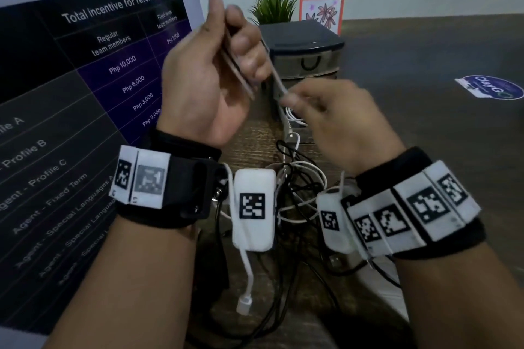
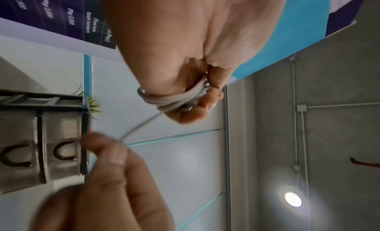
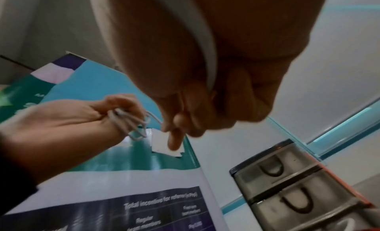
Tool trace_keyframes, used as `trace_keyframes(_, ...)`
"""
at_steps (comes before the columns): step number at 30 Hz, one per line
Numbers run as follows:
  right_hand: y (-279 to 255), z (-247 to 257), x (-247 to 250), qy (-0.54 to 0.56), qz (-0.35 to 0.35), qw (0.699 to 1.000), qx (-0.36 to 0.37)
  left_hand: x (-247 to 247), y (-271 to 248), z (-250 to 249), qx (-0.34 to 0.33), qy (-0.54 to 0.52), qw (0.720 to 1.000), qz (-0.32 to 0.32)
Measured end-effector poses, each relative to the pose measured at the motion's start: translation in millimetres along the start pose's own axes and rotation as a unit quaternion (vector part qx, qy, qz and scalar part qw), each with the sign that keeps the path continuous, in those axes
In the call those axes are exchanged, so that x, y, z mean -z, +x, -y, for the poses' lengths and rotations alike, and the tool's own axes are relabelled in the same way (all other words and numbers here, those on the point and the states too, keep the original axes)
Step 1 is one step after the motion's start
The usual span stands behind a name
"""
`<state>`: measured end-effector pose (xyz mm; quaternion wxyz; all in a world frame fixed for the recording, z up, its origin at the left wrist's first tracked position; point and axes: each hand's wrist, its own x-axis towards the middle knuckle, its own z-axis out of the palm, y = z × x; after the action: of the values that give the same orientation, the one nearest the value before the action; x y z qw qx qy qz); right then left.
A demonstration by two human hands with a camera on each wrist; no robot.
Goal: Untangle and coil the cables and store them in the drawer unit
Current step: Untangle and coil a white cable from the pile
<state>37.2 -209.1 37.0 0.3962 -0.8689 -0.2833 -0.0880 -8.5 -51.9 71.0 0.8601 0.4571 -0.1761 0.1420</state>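
My left hand (image 1: 235, 37) is raised in front of the drawer unit (image 1: 306, 48) and grips a small coil of white cable (image 2: 174, 99) between thumb and curled fingers. From the coil a free strand (image 2: 141, 125) runs down to my right hand (image 1: 295, 99), which pinches it between thumb and fingertips. The right wrist view shows the coil (image 3: 131, 124) hanging from the left hand (image 3: 72, 120). A tangle of black and white cables (image 1: 295, 187) lies on the table below my wrists. The unit's upper drawers (image 3: 287, 185) are closed.
A large printed banner (image 1: 85, 79) stands close on the left. Behind the drawer unit are a small green plant (image 1: 273, 7) and a framed flower picture (image 1: 323, 13). A round sticker (image 1: 490, 87) lies on the dark wooden table (image 1: 425, 65) at the right.
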Motion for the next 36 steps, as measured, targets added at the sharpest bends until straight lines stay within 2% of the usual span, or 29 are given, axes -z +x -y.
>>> trace_keyframes(1, -2, 4, -5, 0.001, 0.039, 0.999, 0.013, 1, 0, 0, -0.018, -0.017, 1.0, -0.01)
trace_keyframes(3, -8, 16, -11, 0.005, 0.102, 0.994, 0.036, 3, 2, 2, -0.056, 0.014, 0.997, -0.051)
trace_keyframes(5, -12, 25, -18, 0.0, 0.137, 0.989, 0.063, 6, 3, 5, -0.105, 0.135, 0.981, -0.091)
trace_keyframes(6, -13, 28, -20, 0.02, 0.143, 0.987, 0.072, 8, 3, 6, -0.128, 0.23, 0.959, -0.103)
trace_keyframes(8, -15, 33, -20, 0.132, 0.141, 0.979, 0.061, 10, 2, 9, -0.14, 0.393, 0.905, -0.089)
trace_keyframes(9, -16, 36, -18, 0.193, 0.135, 0.971, 0.047, 10, 1, 10, -0.13, 0.434, 0.889, -0.075)
trace_keyframes(13, -16, 40, -3, 0.403, 0.1, 0.91, 0.007, 11, -1, 6, -0.094, 0.512, 0.853, -0.044)
trace_keyframes(15, -15, 36, 5, 0.486, 0.12, 0.866, -0.003, 12, -3, 5, -0.052, 0.501, 0.864, -0.031)
trace_keyframes(18, -13, 29, 14, 0.59, 0.151, 0.793, -0.01, 6, -7, 5, 0.028, 0.423, 0.906, -0.005)
trace_keyframes(19, -13, 27, 15, 0.611, 0.152, 0.777, -0.009, 3, -7, 5, 0.048, 0.417, 0.908, -0.008)
trace_keyframes(21, -11, 25, 16, 0.634, 0.131, 0.762, -0.005, -3, -8, 5, 0.083, 0.452, 0.888, -0.013)
trace_keyframes(24, -8, 22, 18, 0.625, 0.052, 0.778, -0.027, -5, -10, 6, 0.113, 0.476, 0.872, -0.007)
trace_keyframes(27, -4, 12, 24, 0.573, -0.046, 0.816, -0.056, 2, -8, 10, 0.114, 0.429, 0.896, 0.015)
trace_keyframes(28, -4, 8, 25, 0.535, -0.073, 0.839, -0.071, 4, -6, 12, 0.121, 0.405, 0.906, 0.019)
trace_keyframes(30, -3, -1, 26, 0.393, -0.103, 0.908, -0.106, 6, -5, 13, 0.138, 0.351, 0.926, 0.021)
trace_keyframes(31, -3, -7, 28, 0.311, -0.097, 0.938, -0.117, 6, -4, 13, 0.146, 0.331, 0.932, 0.019)
trace_keyframes(33, -4, -13, 34, 0.209, -0.047, 0.97, -0.112, 6, -4, 12, 0.16, 0.295, 0.942, 0.013)
trace_keyframes(35, -8, -9, 42, 0.212, 0.003, 0.976, -0.056, 7, -4, 12, 0.172, 0.264, 0.949, 0.007)
trace_keyframes(36, -11, -4, 47, 0.253, 0.003, 0.968, -0.009, 8, -3, 13, 0.178, 0.253, 0.951, 0.004)
